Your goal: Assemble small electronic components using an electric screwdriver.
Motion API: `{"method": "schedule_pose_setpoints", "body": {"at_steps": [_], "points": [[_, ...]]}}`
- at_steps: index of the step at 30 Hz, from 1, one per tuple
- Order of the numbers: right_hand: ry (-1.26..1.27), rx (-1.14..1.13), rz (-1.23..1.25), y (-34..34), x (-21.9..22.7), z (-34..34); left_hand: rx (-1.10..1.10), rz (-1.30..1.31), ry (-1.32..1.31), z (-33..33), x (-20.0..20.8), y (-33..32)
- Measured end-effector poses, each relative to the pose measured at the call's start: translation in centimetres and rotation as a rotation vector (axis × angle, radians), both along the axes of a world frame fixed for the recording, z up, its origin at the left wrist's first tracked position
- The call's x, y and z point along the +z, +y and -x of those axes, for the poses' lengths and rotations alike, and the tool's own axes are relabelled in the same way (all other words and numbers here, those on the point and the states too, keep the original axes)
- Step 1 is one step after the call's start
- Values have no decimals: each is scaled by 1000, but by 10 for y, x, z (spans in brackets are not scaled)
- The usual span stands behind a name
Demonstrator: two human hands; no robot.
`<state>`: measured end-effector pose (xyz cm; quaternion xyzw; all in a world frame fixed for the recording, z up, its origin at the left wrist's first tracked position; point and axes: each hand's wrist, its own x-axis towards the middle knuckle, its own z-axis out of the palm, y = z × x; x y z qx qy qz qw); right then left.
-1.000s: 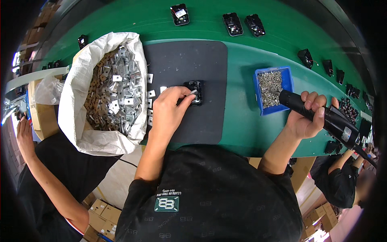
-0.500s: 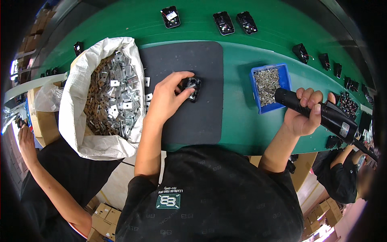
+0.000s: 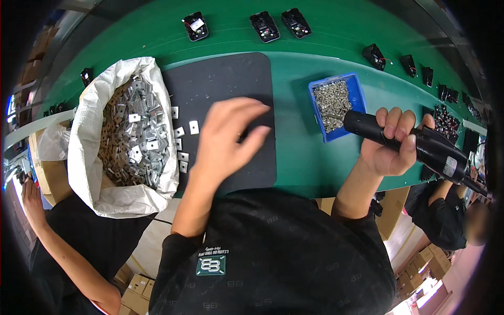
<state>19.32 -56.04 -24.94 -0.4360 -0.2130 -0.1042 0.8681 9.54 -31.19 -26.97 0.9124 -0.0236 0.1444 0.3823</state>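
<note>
My left hand (image 3: 223, 139) hovers over the dark grey mat (image 3: 226, 73), slightly blurred, thumb and fingers spread apart. No part is gripped between its fingertips; a small dark patch shows beside the thumb, too hidden to name. My right hand (image 3: 394, 142) is wrapped round a black electric screwdriver (image 3: 430, 149). The driver's front end points left and reaches the edge of a blue bin (image 3: 358, 94) full of small silver screws (image 3: 332, 102). Several small metal plates with holes, one of them a square plate (image 3: 193, 127), lie on the mat left of my left hand.
A white woven sack (image 3: 86, 157) filled with metal clips (image 3: 149, 123) stands at the left. Black device housings (image 3: 264, 27) lie along the green far surface. More dark parts (image 3: 446, 123) are piled at the right. A co-worker's arm (image 3: 68, 247) shows at lower left.
My left hand has opened and let go of the black housing, which no longer shows clearly. Several plates beside the sack have come into sight. The whole view has shifted; my right hand keeps the screwdriver.
</note>
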Motion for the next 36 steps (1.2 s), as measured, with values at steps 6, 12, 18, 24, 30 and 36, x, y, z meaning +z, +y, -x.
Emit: {"method": "schedule_pose_setpoints", "body": {"at_steps": [6, 12, 18, 24, 30, 36], "points": [[-46, 189, -120, 1, 28, 15, -263, 87, -187, -36, -3, -60], [-60, 217, -154, -5, 35, 26, -333, 296, -118, -28, -6, -66], [-59, 325, -271, 4, 53, 36, -285, 1309, 294, 9, -10, -61], [-6, 364, -304, 28, 58, 40, -322, 1456, 200, 25, -14, -54], [-15, 396, -298, 37, 57, 44, -329, 1452, 203, 34, -12, -48], [-81, 431, -336, 40, 54, 44, -384, 1550, 221, 35, -12, -45]]}}
